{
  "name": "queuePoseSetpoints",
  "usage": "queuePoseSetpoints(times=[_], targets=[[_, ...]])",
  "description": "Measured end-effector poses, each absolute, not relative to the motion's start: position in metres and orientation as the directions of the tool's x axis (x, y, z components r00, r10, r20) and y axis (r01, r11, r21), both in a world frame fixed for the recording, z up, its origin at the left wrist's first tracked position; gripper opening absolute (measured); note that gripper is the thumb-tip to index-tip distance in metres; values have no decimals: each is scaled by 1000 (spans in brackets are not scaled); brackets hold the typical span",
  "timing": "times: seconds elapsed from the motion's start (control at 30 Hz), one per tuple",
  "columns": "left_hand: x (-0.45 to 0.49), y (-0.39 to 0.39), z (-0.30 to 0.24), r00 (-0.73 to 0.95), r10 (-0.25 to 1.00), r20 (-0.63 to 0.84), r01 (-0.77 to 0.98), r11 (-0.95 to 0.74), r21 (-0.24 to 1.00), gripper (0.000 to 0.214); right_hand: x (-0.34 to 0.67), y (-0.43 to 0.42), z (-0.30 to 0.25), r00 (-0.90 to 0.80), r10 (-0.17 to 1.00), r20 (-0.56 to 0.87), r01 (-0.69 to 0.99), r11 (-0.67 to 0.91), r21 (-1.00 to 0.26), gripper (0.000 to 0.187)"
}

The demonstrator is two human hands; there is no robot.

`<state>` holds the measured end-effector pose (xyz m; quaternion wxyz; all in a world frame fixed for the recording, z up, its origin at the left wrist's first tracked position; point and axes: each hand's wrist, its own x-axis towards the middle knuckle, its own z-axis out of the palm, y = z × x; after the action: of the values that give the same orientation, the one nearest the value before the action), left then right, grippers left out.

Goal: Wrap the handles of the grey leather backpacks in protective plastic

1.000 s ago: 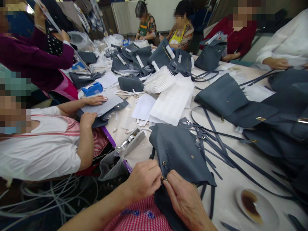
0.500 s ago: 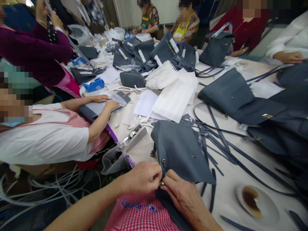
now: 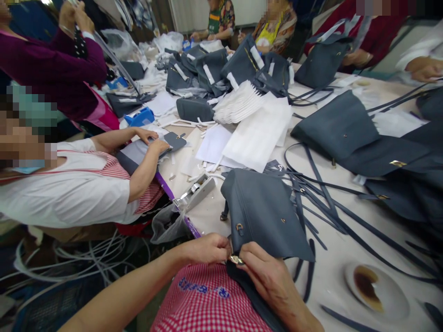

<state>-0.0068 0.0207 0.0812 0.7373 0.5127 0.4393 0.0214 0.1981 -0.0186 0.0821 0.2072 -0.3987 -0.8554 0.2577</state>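
A dark blue-grey bag lies on the near edge of the table, its lower part hanging over my lap. Between my hands a gold metal clasp shows on it. My left hand is closed just left of the clasp, its curled fingers hiding whatever is pinched there. From the right, my right hand grips the bag's material, thumb and fingers at the clasp. Above the hands, a small gold ring fitting sits on the bag.
A tape dispenser stands left of the bag. Loose dark straps and a dish of brown liquid lie to the right. White padding sheets and several bags are farther back. A co-worker's hands handle another bag at left.
My view has shifted slightly. The gold clasp now shows more fully between my hands, and my left fingers sit a little farther from my right ones.
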Motion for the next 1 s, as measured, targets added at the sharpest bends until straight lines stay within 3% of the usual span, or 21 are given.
queuePoseSetpoints(times=[0.17, 0.33, 0.5, 0.67, 0.77, 0.87, 1.0], targets=[[-18, 15, 93, 488, 622, -613, 400, 464, 790, 20, 197, -19, 87, -576, 815, 69, 580, 466, -668, 33], [-18, 7, 112, 461, 820, -339, 322, 201, 925, 22, 196, -18, 84, -600, 798, 49, 599, 489, -635, 32], [-10, 7, 115, 530, 803, -271, 318, 109, 942, 15, 196, -18, 82, -629, 776, 44, 590, 514, -623, 40], [-8, 14, 114, 652, 736, -180, 328, -61, 943, 21, 197, -20, 85, -654, 757, 9, 580, 509, -636, 44], [-4, 15, 114, 712, 697, -81, 402, -310, 862, 24, 197, -20, 84, -651, 758, 34, 586, 530, -613, 42], [-1, 13, 109, 760, 650, -5, 497, -576, 650, 23, 198, -21, 81, -652, 757, 46, 592, 546, -593, 40], [4, 13, 104, 784, 621, 12, 516, -662, 543, 21, 196, -22, 77, -646, 762, 46, 588, 535, -607, 38]])
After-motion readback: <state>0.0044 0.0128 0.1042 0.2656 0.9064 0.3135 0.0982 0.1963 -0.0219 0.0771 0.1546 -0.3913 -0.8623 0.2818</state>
